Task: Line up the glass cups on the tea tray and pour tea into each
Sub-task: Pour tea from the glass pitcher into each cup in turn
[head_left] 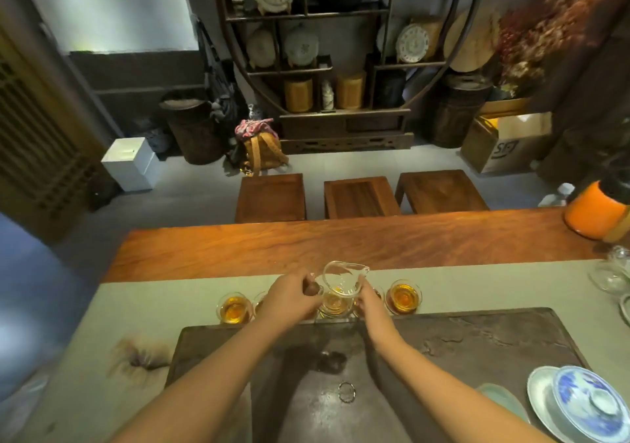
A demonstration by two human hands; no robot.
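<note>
A row of small glass cups holding amber tea stands on the grey cloth just beyond the dark stone tea tray. The leftmost cup and the rightmost cup show fully; the ones between are partly hidden by my hands. My left hand grips the brown handle of a clear glass pitcher, held above the middle cup. My right hand touches the pitcher's right side near its base. The pitcher looks almost empty.
A blue-and-white lidded gaiwan on a saucer sits at the tray's near right corner. More glassware and an orange kettle stand at the far right. Three wooden stools line the table's far side. A metal drain ring lies in the tray.
</note>
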